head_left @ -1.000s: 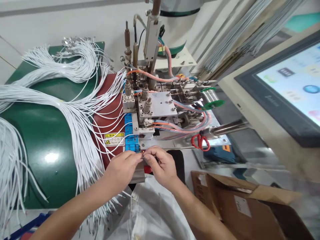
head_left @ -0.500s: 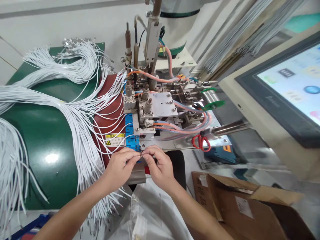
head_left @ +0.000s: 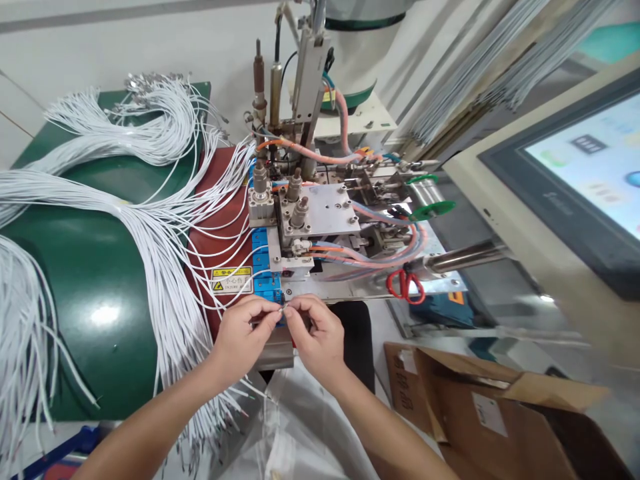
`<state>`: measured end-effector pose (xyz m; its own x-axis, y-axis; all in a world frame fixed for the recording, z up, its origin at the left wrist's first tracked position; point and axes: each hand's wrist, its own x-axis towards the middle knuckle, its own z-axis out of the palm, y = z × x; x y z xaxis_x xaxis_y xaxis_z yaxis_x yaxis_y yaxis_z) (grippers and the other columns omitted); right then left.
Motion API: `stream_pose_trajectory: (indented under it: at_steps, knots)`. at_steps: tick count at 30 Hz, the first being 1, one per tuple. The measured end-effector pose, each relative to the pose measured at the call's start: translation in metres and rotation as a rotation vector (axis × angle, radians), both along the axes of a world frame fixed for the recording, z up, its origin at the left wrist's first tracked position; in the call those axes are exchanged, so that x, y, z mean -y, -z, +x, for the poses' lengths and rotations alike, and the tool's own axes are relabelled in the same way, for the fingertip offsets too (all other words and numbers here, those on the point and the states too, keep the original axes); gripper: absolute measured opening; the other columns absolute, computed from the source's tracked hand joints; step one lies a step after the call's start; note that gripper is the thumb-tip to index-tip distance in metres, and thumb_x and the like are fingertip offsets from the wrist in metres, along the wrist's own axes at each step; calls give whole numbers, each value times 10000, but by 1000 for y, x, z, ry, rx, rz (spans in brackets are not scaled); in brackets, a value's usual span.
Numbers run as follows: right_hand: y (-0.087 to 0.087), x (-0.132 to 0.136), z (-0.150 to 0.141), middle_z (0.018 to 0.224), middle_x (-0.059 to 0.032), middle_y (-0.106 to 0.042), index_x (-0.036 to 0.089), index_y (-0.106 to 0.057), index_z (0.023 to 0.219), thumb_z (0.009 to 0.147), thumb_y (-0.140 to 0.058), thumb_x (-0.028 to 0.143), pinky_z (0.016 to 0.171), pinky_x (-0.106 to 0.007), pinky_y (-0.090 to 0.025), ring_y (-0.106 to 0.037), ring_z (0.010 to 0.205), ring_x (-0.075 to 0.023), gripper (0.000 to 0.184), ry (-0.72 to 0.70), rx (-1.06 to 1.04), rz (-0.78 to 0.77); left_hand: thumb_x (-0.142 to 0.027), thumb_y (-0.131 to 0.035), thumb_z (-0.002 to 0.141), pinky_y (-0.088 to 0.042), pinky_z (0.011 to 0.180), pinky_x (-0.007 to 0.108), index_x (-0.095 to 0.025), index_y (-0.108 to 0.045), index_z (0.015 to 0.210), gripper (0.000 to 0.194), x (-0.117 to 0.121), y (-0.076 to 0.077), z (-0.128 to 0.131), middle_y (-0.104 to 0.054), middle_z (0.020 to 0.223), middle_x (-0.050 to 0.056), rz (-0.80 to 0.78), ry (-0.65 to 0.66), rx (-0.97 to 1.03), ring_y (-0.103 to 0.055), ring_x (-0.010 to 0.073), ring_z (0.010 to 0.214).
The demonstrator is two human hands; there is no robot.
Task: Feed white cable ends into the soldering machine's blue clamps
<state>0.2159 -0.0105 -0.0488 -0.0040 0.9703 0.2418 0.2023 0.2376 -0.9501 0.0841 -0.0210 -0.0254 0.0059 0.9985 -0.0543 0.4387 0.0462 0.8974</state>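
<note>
Left hand (head_left: 243,335) and right hand (head_left: 314,335) meet fingertip to fingertip, both pinching one thin white wire (head_left: 235,308) end just near of the machine's blue block (head_left: 264,267). Wire looks light, limp, slippery; best pinched close to its tip.

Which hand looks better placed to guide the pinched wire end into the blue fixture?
Probably left: the left hand pinches the white wire and sits just below the blue fixture; the right hand lies further right.

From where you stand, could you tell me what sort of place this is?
Most likely a wire-harness station in an electronics factory. Bundles of white wires drape over a green bench beside a small pneumatic machine, with a touchscreen panel alongside. Left hand and right hand pinch a wire end.
</note>
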Motion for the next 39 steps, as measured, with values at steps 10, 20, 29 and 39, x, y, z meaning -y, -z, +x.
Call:
stream_pose_trajectory:
  at_steps: [10, 20, 29, 39]
  knots:
    - [1, 2, -13, 665, -9, -546, 191, -531, 697, 782, -504, 148, 590, -266, -440, -527, 632, -139, 98, 89, 10, 32, -175, -535, 781, -467, 602, 215, -169, -619, 749, 90, 5, 4, 8, -571, 705, 3, 105, -115, -67, -557, 111, 652]
    - [-12, -20, 19, 648, -15, -536, 181, -536, 694, 767, -503, 136, 566, -256, -397, -490, 608, -138, 92, -390, 247, 129, -106, -506, 769, -428, 599, 209, -183, -608, 714, 139, 1, -8, -5, -555, 702, -9, 66, 154, -208, -530, 106, 650]
    - [-1, -5, 4, 606, -5, -532, 183, -548, 627, 814, -493, 207, 542, -251, -396, -487, 569, -128, 197, -153, 26, -20, -218, -515, 794, -465, 499, 192, -166, -584, 745, 98, 1, 1, -2, -552, 643, -13, -96, -15, 56, -540, 90, 530]
    - [5, -10, 6, 634, -11, -565, 171, -590, 703, 766, -545, 252, 504, -240, -416, -490, 534, -117, 112, -104, -36, -227, -200, -533, 787, -479, 523, 202, -178, -620, 746, 98, 0, 12, -4, -547, 701, 2, -19, 11, -37, -563, 103, 585]
